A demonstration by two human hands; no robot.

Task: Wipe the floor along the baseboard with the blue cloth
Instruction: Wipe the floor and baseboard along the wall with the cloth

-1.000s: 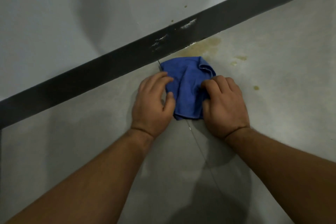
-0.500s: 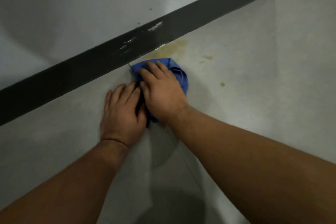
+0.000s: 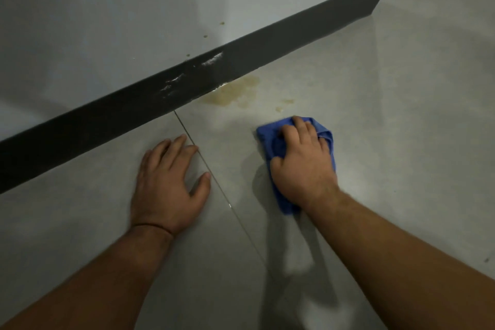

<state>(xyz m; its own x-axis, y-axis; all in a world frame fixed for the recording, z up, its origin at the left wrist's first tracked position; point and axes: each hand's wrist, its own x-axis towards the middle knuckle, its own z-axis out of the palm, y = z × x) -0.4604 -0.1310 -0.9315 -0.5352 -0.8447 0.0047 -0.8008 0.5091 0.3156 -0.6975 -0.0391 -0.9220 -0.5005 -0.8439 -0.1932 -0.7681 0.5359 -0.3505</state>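
The right hand (image 3: 302,166) has slid the blue cloth (image 3: 328,139) right, off the baseboard (image 3: 107,120), palm pressing it flat; soft and limp, it handles best bunched, while the left hand (image 3: 167,187) rests open on the floor (image 3: 388,115).

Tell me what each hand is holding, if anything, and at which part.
The right hand presses the blue cloth onto the floor, fingers curled over its bunched middle. The left hand holds nothing; it lies flat on the floor.

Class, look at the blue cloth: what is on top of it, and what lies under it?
The right hand presses on the blue cloth. Beneath is grey floor; whether the covered patch is stained cannot be seen.
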